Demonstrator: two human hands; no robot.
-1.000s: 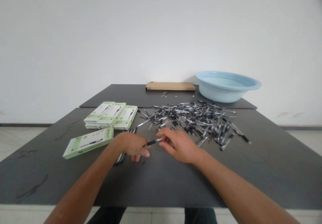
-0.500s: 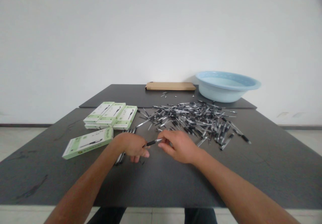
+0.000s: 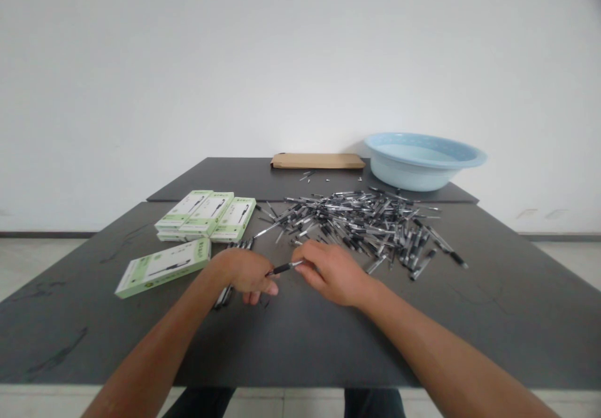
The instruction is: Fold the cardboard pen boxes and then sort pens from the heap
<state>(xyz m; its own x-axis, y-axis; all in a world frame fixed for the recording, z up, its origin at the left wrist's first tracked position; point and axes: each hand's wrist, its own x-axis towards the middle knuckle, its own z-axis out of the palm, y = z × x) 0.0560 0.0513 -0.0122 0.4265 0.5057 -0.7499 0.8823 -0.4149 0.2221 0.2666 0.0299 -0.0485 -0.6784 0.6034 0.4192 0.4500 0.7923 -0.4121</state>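
Note:
Between my two hands is a black and silver pen [image 3: 283, 268], held just above the table. My left hand [image 3: 248, 272] is closed around its dark end. The silver end is pinched between the thumb and fingers of my right hand [image 3: 331, 271]. Partly hidden under my left hand and wrist lies a small row of pens [image 3: 224, 296]. A big loose pile of pens [image 3: 361, 221] spreads beyond my right hand. To the left of my left wrist a green and white pen box [image 3: 164, 266] lies flat at a slant.
Several more green and white boxes [image 3: 206, 211] are stacked at the left. A light blue basin [image 3: 417, 171] stands at the back right, beside a flat brown cardboard piece [image 3: 317, 161]. Small bits [image 3: 307, 175] lie before the cardboard. The dark table [image 3: 300, 349] ends near my legs.
My right hand has shifted very slightly left and up along the pen, its fingers closing a little more over the silver end. My left hand and everything else look the same.

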